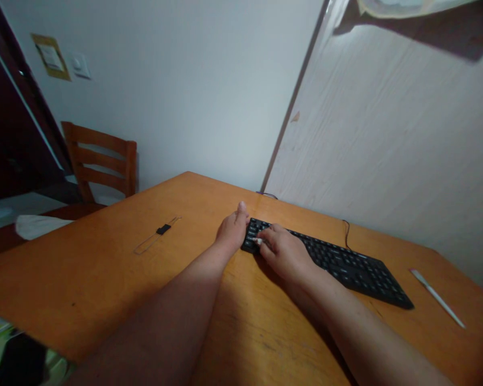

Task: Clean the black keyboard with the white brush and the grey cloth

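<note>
A black keyboard point(346, 262) lies at a slant across the wooden table point(225, 343). At its left end, my left hand point(231, 230) rests against the short edge and holds it, thumb raised; most of its fingers are hidden. My right hand point(285, 251) is over the keys close to that end, with the fingertips pinching a small white wad point(258, 241) against the keys. What the wad is made of is too small to tell.
Left on the table lies a thin wire loop tool with a black middle point(163, 229). A slim white stick, perhaps a brush point(438, 297), lies right of the keyboard. The keyboard's cable point(347, 234) runs toward the wall point(193, 96). A wooden chair point(102, 163) stands beyond the left edge.
</note>
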A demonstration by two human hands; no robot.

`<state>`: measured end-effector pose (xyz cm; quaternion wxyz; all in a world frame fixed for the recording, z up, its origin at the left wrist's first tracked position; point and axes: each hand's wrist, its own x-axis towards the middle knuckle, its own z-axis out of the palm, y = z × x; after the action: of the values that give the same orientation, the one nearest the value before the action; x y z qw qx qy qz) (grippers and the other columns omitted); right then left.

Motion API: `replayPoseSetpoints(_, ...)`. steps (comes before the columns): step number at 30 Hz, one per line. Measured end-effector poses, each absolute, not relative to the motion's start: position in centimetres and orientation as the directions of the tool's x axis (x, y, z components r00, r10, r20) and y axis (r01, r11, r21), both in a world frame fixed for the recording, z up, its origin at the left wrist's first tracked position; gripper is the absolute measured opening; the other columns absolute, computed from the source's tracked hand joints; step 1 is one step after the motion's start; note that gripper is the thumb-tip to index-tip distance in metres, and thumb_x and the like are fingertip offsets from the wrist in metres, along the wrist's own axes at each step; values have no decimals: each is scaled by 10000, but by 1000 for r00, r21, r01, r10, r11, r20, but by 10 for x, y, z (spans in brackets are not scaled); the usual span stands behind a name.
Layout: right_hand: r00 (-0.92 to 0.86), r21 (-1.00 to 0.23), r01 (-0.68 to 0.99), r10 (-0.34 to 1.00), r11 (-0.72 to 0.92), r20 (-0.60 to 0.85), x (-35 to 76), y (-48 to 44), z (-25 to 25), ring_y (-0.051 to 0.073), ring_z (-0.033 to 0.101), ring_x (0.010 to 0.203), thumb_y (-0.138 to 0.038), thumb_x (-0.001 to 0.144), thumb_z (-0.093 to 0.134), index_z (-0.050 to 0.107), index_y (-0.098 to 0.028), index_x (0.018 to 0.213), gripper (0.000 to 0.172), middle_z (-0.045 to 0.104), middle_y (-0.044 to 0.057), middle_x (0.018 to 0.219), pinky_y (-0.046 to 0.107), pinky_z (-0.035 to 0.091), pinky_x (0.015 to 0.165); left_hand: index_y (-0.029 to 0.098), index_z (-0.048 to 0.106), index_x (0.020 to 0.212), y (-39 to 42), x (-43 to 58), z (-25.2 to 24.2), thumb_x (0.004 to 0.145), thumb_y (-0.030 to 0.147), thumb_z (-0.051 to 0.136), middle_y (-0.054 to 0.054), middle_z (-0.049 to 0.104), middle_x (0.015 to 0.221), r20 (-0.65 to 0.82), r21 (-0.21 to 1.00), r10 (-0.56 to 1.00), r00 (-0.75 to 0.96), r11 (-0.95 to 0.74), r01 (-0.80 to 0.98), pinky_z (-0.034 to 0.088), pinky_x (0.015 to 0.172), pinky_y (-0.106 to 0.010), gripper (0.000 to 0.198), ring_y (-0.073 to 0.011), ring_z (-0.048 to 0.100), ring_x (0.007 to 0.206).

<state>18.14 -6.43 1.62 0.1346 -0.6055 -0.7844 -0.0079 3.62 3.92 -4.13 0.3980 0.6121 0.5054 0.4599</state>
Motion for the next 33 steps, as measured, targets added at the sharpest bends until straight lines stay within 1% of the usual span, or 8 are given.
replayPoseSetpoints(2,-242,-137,950,940,279,240,177,-62,15,204,611,974,-277,975,491,680,-218,1109,240,640,68,1061,290,422,793,165,750,1122,39,36,-41,922,801,125,-139,782,1116,160,953,985,64,-171,251,520,948,-376,914,-300,708,1120)
replayPoseSetpoints(5,-285,-73,949,932,308,225,171,-61,16,221,600,1027,-246,961,493,694,-220,1112,253,640,82,1096,299,425,808,165,748,1123,38,36,-41,925,796,132,-138,783,1115,157,954,986,63,-167,249,520,949,-376,904,-299,708,1121)
replayPoseSetpoints(9,-272,7,962,947,275,173,172,-61,20,241,596,1009,-247,940,505,716,-231,1068,247,643,87,1090,319,428,784,166,748,1120,38,35,-40,927,792,128,-137,785,1103,157,953,985,73,-170,249,525,943,-376,902,-301,712,1111)
replayPoseSetpoints(12,-252,37,968,954,249,161,174,-60,22,247,595,991,-255,942,499,718,-232,1049,245,646,88,1080,327,426,769,169,748,1110,37,35,-39,922,799,120,-137,785,1106,158,951,985,76,-172,257,528,937,-373,910,-301,712,1111)
replayPoseSetpoints(21,-278,41,961,955,275,108,162,-53,31,243,612,983,-259,965,473,727,-215,1060,274,660,103,1084,321,425,763,163,745,1123,37,35,-37,925,793,99,-144,777,1134,151,947,985,81,-168,273,523,952,-377,924,-301,701,1138)
replayPoseSetpoints(26,-266,47,963,963,265,38,175,-52,40,233,620,928,-267,937,511,736,-211,1021,247,662,96,1036,311,396,713,169,740,1142,37,35,-39,928,791,117,-143,777,1131,144,951,986,79,-160,264,522,955,-388,906,-309,700,1138)
replayPoseSetpoints(30,-245,-9,969,965,247,89,176,-48,40,217,612,914,-279,960,499,724,-211,1084,265,652,91,1024,300,391,714,167,734,1150,38,36,-40,930,790,110,-144,771,1147,154,952,985,76,-168,255,519,959,-393,909,-306,700,1137)
replayPoseSetpoints(33,-264,0,964,953,267,149,169,-42,34,230,607,958,-281,979,480,712,-226,1147,291,650,94,1055,306,395,727,159,733,1144,38,36,-40,925,795,96,-152,770,1144,155,951,985,75,-169,258,520,957,-388,927,-300,703,1130)
